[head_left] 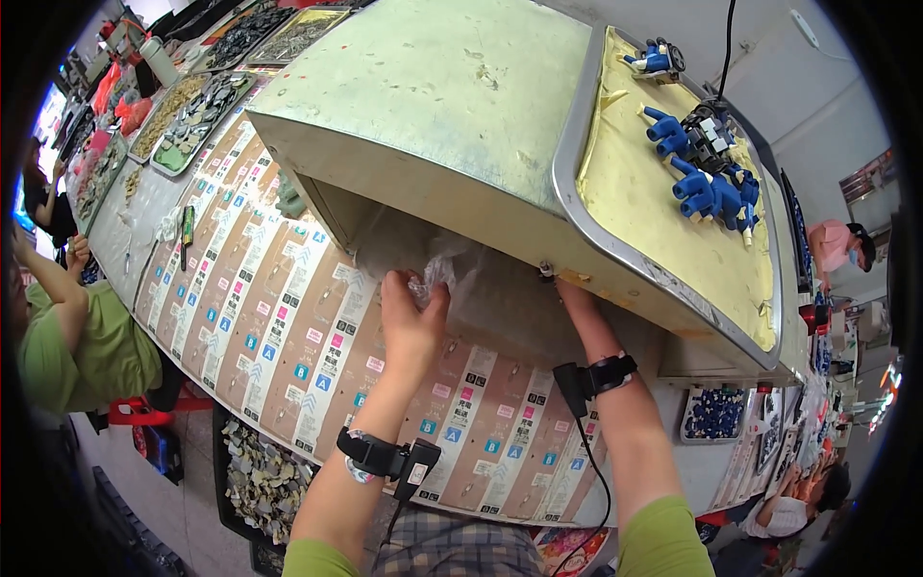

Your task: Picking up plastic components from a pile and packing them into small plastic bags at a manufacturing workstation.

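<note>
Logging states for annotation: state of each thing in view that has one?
Left hand: pinching clear plastic
Clear plastic: crumpled
Metal box: open toward the wearer
Right hand: mostly hidden by the metal box, grip unclear
Yellow-lined tray: on the metal box, holding blue parts
Wrist straps: fastened
Black bin: uncovered, holding loose pieces

Box (413, 106) on desk (240, 298), bag (444, 271) at its opening. Tray (615, 154) atop box's right side, parts (707, 139) on tray. Tool (187, 231) on desk, left of box. Bin (223, 486) below desk edge, left.
</note>
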Demonstrator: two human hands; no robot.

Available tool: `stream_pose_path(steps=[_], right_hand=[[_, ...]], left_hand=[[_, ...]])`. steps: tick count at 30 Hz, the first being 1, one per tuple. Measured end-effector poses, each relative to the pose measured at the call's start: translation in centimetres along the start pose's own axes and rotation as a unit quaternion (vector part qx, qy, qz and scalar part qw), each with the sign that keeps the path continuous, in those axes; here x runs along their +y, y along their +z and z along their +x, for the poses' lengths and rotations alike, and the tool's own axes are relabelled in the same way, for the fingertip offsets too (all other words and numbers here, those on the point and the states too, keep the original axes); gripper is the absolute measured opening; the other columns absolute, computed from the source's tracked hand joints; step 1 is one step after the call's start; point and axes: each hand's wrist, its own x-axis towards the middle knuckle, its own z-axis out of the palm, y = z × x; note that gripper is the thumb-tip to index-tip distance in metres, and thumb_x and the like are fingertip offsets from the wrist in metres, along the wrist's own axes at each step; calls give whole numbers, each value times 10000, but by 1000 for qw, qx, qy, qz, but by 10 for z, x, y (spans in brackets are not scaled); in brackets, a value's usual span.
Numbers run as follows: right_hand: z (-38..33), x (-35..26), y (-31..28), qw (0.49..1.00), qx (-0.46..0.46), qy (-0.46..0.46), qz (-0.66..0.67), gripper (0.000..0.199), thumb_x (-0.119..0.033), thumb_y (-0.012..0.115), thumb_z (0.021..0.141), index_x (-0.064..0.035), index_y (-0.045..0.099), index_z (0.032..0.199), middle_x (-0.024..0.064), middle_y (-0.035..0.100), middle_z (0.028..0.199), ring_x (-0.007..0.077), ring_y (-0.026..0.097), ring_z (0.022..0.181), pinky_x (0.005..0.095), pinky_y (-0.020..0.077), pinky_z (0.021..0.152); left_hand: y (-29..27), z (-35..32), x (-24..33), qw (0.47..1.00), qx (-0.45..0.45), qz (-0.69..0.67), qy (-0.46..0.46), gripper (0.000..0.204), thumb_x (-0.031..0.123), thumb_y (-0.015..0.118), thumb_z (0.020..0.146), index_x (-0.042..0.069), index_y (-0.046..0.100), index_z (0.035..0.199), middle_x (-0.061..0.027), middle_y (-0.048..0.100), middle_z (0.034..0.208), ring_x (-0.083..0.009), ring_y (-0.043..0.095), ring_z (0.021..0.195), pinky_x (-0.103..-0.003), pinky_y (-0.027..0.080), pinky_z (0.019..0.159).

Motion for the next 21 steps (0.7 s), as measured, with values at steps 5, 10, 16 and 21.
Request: stream_pose_path(steps=[5, 10, 16, 21], right_hand=[[-5, -94, -12, 699, -168, 473, 509, 162, -239, 507, 898, -80, 476, 906, 70, 530, 715, 104, 449, 470, 194, 302, 318], [-4, -139, 19, 548, -305, 465, 625, 211, -285, 514, 889, -83, 453, 896, 72, 527, 705, 119, 468, 474, 190, 299, 309], [-2, -143, 75, 472, -195, 455, 730, 220, -274, 487, 894, -59, 512, 851, 73, 542, 698, 146, 497, 497, 206, 362, 343], [4, -152, 100, 501, -119, 449, 731, 209, -223, 472, 892, -37, 563, 866, 83, 593, 757, 189, 579, 640, 325, 516, 599]], left_hand=[[-3, 2, -10, 999, -32, 24, -20, 331, 155, 619, 719, -6, 450, 954, -177, 488, 925, -365, 482, 889, -397, 399, 777], [13, -13, -3, 999, -37, 6, 20, 289, 103, 604, 722, -6, 442, 935, -188, 480, 904, -380, 475, 887, -403, 395, 770], [5, -26, 3, 996, 11, -26, 80, 221, 53, 578, 737, -5, 452, 909, -185, 470, 888, -377, 468, 860, -390, 386, 758], [2, -33, -9, 997, 27, -48, 50, 212, 129, 574, 790, -1, 484, 930, -151, 478, 866, -304, 495, 767, -361, 405, 683]])
